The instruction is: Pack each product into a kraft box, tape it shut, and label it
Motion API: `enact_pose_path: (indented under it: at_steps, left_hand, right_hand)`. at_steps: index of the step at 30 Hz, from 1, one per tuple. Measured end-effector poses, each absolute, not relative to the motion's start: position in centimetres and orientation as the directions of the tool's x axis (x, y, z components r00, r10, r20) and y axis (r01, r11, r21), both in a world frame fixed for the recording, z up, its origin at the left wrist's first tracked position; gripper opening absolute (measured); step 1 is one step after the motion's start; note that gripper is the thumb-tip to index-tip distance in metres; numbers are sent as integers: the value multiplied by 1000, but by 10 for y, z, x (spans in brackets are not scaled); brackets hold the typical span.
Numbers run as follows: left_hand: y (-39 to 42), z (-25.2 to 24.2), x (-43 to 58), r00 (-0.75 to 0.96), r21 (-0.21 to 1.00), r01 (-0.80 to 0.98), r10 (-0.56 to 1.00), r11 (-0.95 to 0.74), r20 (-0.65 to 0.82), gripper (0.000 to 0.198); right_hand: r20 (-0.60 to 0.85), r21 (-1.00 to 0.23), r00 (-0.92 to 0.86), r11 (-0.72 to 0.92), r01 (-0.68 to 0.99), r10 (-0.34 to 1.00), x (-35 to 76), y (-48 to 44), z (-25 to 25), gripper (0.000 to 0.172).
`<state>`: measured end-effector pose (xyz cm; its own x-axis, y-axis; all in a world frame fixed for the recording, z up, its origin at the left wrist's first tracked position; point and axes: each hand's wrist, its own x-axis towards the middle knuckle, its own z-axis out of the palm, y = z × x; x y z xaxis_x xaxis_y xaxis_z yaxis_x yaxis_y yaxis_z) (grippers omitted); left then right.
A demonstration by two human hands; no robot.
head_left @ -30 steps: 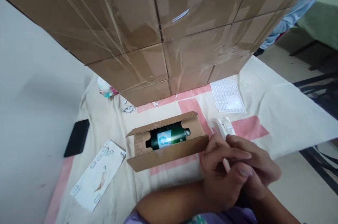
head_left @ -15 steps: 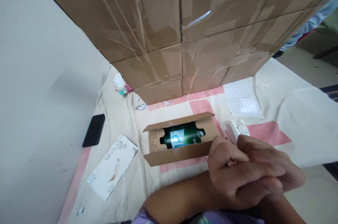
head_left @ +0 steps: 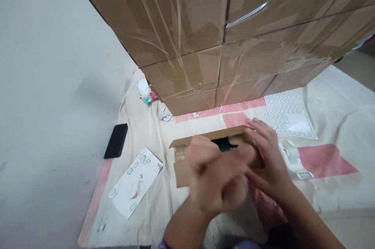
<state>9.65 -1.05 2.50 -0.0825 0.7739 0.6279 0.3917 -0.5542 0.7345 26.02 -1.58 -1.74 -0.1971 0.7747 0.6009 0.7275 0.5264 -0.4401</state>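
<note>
A small cardboard box [head_left: 183,174] lies on the cloth in front of me with its long flaps raised. Inside it, part of a dark green bottle [head_left: 225,144] shows; the rest is behind my hands. My right hand [head_left: 265,155] is around the box's right end, fingers at the far flap and thumb on the near side. In front of the box's near side is my left hand [head_left: 216,178], blurred by motion. Its fingers look curled, but whether anything is in them cannot be made out.
A wall of taped cardboard cartons [head_left: 190,69] rises behind the box. To the left lie a black phone [head_left: 116,141] and a white label sheet [head_left: 136,182]. To the right are a white tape dispenser [head_left: 293,159] and a sheet of stickers [head_left: 290,115]. A white-capped container [head_left: 144,89] stands far left.
My hands, together at the right before, have parted. The left has moved left over the near side of the box; the right has gone to its right end. The view has shifted slightly.
</note>
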Motion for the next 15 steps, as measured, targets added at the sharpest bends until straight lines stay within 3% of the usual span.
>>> enact_pose_path:
  at_steps: [3, 5, 8, 11, 15]
  left_hand:
    - [9, 46, 80, -304, 725, 356, 660, -590, 687, 23]
    - [21, 53, 72, -345, 798, 329, 723, -505, 599, 21]
    - [35, 52, 55, -215, 870, 369, 880, -328, 423, 21]
    - [41, 48, 37, -68, 852, 471, 953, -229, 294, 23]
    - [38, 50, 20, -49, 820, 534, 961, -206, 273, 25]
  right_hand:
    - [548, -385, -303, 557, 736, 780, 250, -1, -15, 38]
    - [505, -346, -328, 535, 771, 798, 245, 6, -15, 32]
    - [378, -301, -410, 529, 794, 830, 239, 10, -12, 37]
    - [289, -267, -457, 529, 806, 841, 239, 10, -9, 44]
    - [271, -268, -463, 529, 805, 843, 242, 9, -9, 47]
